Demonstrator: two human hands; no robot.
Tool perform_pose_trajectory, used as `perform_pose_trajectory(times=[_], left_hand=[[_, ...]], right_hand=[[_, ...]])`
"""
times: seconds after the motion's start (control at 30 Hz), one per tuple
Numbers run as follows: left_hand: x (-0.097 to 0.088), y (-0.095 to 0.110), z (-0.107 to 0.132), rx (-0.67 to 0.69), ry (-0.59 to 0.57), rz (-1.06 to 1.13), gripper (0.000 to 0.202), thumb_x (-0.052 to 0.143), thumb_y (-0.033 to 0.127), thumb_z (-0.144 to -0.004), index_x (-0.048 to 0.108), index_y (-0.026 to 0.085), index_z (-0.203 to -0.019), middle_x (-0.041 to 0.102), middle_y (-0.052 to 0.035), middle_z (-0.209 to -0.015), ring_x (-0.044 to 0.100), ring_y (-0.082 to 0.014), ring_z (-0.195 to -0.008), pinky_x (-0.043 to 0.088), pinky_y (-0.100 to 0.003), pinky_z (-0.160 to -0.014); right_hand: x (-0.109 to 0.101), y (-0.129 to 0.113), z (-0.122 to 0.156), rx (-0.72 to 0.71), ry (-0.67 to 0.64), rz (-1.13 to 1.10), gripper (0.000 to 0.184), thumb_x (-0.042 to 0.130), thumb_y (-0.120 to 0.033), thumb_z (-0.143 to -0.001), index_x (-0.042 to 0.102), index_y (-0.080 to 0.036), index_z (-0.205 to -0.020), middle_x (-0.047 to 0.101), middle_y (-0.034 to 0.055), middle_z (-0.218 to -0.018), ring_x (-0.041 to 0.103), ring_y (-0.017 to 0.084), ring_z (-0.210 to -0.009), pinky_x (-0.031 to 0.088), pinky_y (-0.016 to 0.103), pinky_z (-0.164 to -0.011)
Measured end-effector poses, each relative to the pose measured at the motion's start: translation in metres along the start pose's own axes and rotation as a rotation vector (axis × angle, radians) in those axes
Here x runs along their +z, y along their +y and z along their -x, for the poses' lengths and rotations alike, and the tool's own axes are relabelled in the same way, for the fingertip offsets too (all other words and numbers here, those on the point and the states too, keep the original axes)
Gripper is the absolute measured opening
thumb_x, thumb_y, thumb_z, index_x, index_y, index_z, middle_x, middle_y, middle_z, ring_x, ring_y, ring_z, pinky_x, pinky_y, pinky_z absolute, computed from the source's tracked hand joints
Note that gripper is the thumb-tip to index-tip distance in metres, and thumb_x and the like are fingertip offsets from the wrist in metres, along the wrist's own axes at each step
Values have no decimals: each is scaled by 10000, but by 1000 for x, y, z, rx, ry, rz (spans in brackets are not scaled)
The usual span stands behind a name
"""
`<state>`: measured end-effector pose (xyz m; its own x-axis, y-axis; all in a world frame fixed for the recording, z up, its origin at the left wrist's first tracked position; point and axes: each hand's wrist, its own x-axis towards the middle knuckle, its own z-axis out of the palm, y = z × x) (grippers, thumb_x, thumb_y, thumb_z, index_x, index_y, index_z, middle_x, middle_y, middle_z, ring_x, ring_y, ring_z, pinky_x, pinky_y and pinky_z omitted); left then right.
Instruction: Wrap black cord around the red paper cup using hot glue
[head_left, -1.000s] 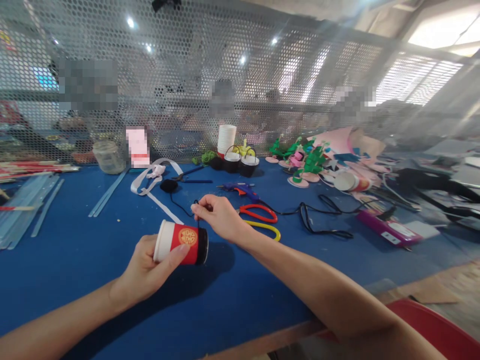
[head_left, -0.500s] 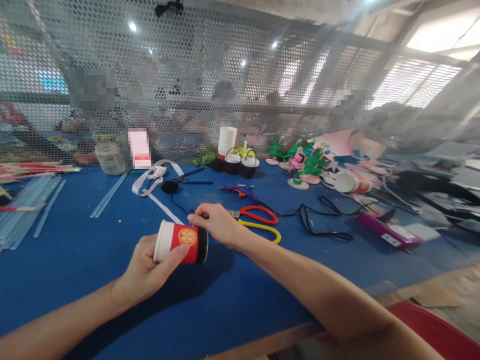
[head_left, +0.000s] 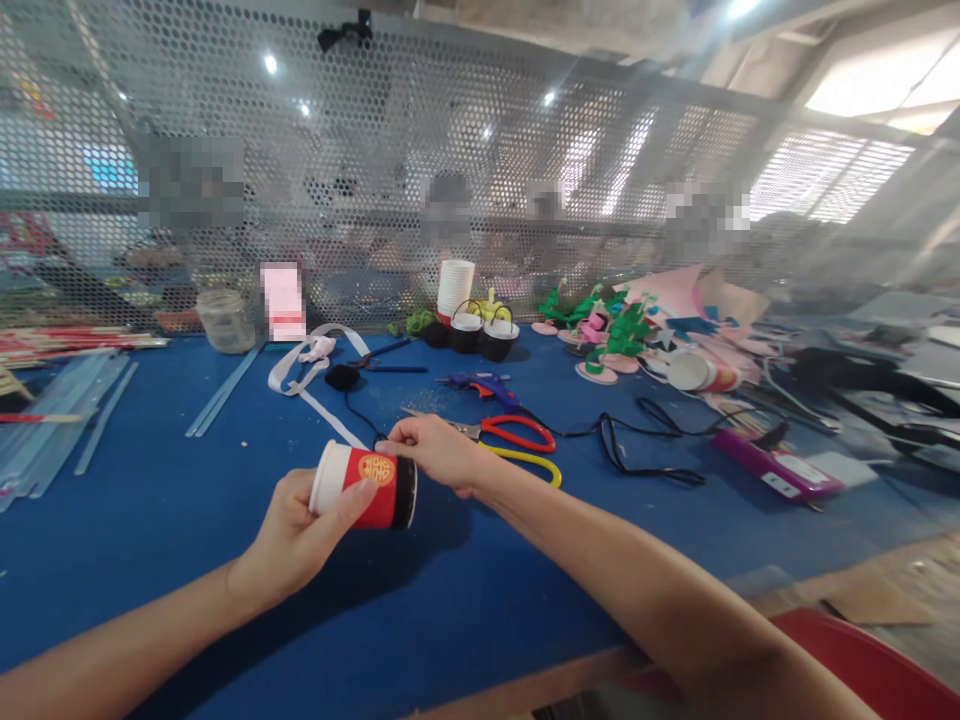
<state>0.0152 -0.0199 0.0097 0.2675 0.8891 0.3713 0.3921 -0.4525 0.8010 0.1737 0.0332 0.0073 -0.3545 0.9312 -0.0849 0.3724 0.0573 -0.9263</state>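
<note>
My left hand is closed around a paper cup, which lies on its side above the table, rim to the left. The cup is white and red with a gold emblem, and a black band circles its base end. At that end, the fingers of my right hand are pinched on a thin black cord. This cord runs back to a small black ball of yarn. Just behind my right wrist lie scissors with one red and one yellow handle.
A white ribbon, pliers and a blue glue gun lie beyond my hands. Farther back stand two small black-and-white buckets, stacked paper cups and a jar. Green craft plants and a purple box are at right.
Both hands keep nearly the same hold on the cup and cord. The view has shifted very slightly, and the cup is turned a little.
</note>
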Motion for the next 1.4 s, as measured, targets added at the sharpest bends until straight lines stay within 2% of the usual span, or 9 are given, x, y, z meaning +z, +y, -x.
perform_pose_trajectory(times=[0.27,0.43,0.63,0.8,0.9,1.07,1.17,1.3,1.4], left_hand=[[0,-1,0,33,9,-9,338,496,273,-707,368,169,-412,304,54,-398,251,-52,-375,219,-186,-340],[-3,0,0,126,24,-74,329,489,245,-701,350,175,-411,293,56,-401,253,-53,-369,234,-191,-353],[-4,-3,-4,229,76,-100,261,509,194,-689,407,170,-450,347,61,-415,281,-53,-374,259,-184,-374],[-1,-7,-5,105,5,-19,189,522,214,-697,518,153,-518,410,52,-442,303,-56,-398,273,-179,-388],[0,-7,-9,-36,-71,78,171,573,258,-669,572,140,-545,457,45,-458,336,-60,-413,286,-180,-401],[-2,-6,-20,-442,-165,565,224,647,337,-609,639,121,-668,605,-5,-577,490,-91,-513,386,-187,-504],[-3,-7,-25,-633,-178,791,251,656,354,-598,635,111,-660,624,-24,-570,521,-101,-501,404,-194,-498],[-3,-9,-26,-672,-163,763,246,662,337,-592,629,103,-658,626,-23,-554,525,-103,-486,401,-196,-492],[-3,-10,-23,-603,-131,659,235,673,331,-583,614,110,-642,604,5,-525,496,-85,-464,368,-181,-473]], right_hand=[[-1,-6,5,30,-19,43,278,562,-428,-675,509,-166,-597,405,-78,-431,247,22,-276,146,170,-252],[-4,-7,1,-40,-26,125,245,553,-355,-709,514,-157,-571,445,-58,-425,370,37,-319,278,161,-307],[-24,-14,11,-78,148,122,278,460,-374,-773,478,-154,-605,490,-25,-486,433,54,-353,342,173,-336],[-17,-15,32,-59,-71,-182,238,463,-340,-773,479,-145,-638,515,-9,-565,476,64,-465,369,163,-387],[-9,-7,33,-74,-12,-238,177,510,-286,-741,448,-157,-638,490,-37,-513,456,61,-451,376,175,-432],[-5,1,36,-228,78,-67,174,520,-266,-727,415,-172,-626,441,-51,-537,406,64,-483,345,191,-473],[-1,0,41,-337,79,87,160,524,-228,-722,420,-172,-613,420,-50,-565,374,67,-511,323,193,-488],[4,2,43,-407,81,225,155,538,-206,-717,445,-170,-596,459,-45,-577,405,75,-532,329,196,-507],[1,3,41,-394,223,228,166,524,-261,-740,466,-170,-614,499,-24,-591,446,90,-547,363,208,-528]])
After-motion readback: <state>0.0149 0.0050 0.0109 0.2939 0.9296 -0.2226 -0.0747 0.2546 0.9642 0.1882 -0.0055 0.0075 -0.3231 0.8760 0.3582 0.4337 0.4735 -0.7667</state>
